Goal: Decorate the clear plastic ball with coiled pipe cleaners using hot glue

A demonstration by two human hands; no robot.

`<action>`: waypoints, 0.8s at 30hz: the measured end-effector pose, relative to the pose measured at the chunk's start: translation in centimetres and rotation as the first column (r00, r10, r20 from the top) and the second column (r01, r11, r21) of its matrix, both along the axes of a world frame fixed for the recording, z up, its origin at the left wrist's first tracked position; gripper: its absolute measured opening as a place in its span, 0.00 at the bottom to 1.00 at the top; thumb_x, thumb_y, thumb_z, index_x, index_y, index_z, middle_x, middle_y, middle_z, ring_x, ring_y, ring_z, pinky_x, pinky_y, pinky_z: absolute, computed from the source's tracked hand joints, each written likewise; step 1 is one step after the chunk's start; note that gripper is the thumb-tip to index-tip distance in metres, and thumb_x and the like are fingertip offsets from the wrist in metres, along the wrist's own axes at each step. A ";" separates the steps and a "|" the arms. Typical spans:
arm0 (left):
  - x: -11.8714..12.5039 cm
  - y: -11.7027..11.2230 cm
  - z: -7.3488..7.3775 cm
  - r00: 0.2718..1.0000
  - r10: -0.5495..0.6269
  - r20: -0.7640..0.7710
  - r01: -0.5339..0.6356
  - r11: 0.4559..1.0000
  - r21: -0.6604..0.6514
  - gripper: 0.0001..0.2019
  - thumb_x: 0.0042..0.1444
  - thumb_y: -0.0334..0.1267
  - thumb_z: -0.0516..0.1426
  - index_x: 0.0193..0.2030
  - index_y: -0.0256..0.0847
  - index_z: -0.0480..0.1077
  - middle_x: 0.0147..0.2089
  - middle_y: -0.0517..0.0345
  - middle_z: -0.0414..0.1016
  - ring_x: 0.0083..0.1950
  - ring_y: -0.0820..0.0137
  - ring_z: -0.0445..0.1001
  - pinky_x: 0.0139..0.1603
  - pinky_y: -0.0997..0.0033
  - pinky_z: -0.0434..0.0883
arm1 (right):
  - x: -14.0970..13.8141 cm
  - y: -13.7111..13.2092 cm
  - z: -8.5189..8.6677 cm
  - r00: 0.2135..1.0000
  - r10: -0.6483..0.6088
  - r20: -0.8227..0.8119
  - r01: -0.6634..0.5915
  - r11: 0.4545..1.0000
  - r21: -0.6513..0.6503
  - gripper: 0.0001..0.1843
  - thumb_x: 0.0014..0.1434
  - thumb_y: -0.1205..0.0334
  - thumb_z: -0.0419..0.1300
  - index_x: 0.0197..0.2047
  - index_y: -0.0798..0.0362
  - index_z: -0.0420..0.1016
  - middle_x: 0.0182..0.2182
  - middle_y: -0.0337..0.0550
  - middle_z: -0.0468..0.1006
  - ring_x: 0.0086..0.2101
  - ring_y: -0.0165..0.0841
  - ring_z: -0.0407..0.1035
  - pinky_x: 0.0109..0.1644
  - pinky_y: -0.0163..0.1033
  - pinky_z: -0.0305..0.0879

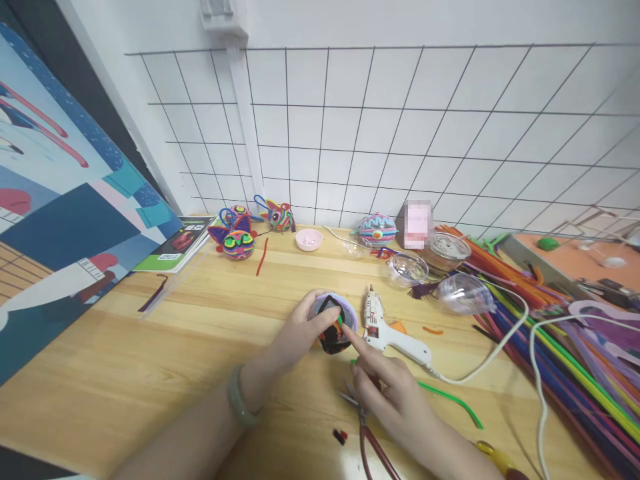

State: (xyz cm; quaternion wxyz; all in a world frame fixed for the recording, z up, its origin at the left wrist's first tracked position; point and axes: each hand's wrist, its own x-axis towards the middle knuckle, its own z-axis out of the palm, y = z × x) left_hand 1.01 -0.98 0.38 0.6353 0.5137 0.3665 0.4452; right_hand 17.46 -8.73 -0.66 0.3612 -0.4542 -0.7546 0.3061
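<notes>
My left hand is curled round a small round craft ball, lilac on top with black, orange and green pipe-cleaner wrapping. My right hand points its forefinger at the ball, the tip touching its right side, while the other fingers are folded. A green pipe cleaner runs out from under the right hand across the wooden table. A white hot glue gun lies just right of the ball. Red-handled pliers lie under my right wrist.
Finished colourful craft figures stand at the back, with a pink bowl and clear plastic half-shells. A heap of pipe cleaners fills the right side. A booklet and poster board lie left. White cable loops right.
</notes>
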 end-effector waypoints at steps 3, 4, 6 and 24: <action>0.0 0.0 0.0 1.000 -0.020 -0.002 0.020 1.000 0.013 0.19 0.50 0.46 0.61 0.46 0.39 0.67 0.42 0.55 0.72 0.47 0.65 0.68 0.47 0.69 0.65 | 0.1 0.0 0.0 0.999 -0.025 0.039 0.024 0.999 0.026 0.28 0.61 0.70 0.46 0.64 0.55 0.59 0.19 0.31 0.60 0.20 0.27 0.55 0.26 0.32 0.55; -0.1 0.0 0.0 1.000 -0.025 0.003 0.025 1.000 0.010 0.20 0.50 0.46 0.61 0.46 0.39 0.67 0.43 0.55 0.72 0.47 0.65 0.68 0.47 0.69 0.65 | 0.1 0.0 0.1 0.999 -0.031 0.036 0.030 0.999 0.027 0.28 0.61 0.69 0.46 0.64 0.55 0.60 0.19 0.31 0.61 0.19 0.27 0.55 0.25 0.32 0.55; -0.1 -0.1 0.1 0.999 -0.026 0.021 0.026 1.000 -0.002 0.19 0.50 0.45 0.62 0.47 0.40 0.67 0.43 0.55 0.71 0.47 0.65 0.68 0.48 0.70 0.65 | 0.0 0.0 0.3 0.999 -0.039 0.015 0.039 0.999 0.019 0.28 0.61 0.69 0.46 0.64 0.56 0.59 0.19 0.31 0.61 0.20 0.27 0.56 0.25 0.32 0.55; -0.1 -0.1 -0.4 0.994 -0.078 0.083 0.079 0.997 -0.011 0.17 0.53 0.45 0.60 0.48 0.43 0.68 0.44 0.58 0.70 0.48 0.67 0.68 0.49 0.71 0.64 | -0.1 -0.2 0.6 0.998 -0.027 0.049 0.017 0.979 0.204 0.28 0.61 0.73 0.47 0.65 0.55 0.58 0.19 0.30 0.61 0.19 0.27 0.57 0.24 0.31 0.55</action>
